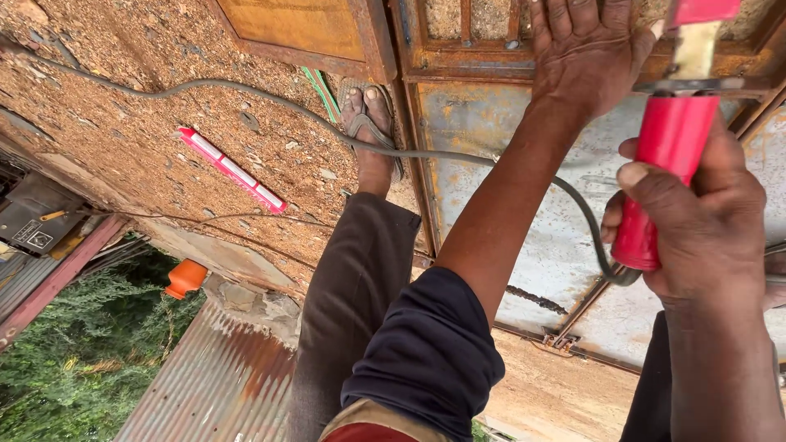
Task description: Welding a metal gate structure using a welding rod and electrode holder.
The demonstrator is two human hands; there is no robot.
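Lying on gravel: pink-and-white box [232,170]

The right hand [704,221] wraps its grip around the red handle [663,176] of a welding holder, from whose lower end a dark cable [270,102] trails across the gravel ground [123,123]. The left hand [585,49] presses flat on a rusty metal frame [491,65]. A sandalled foot [368,123] stands beside a pink-and-white box [232,170].

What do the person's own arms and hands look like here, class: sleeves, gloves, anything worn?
Both hands, left hand and right hand, are bare, without gloves, rings or a watch. The left arm has a dark navy sleeve pushed above the elbow.
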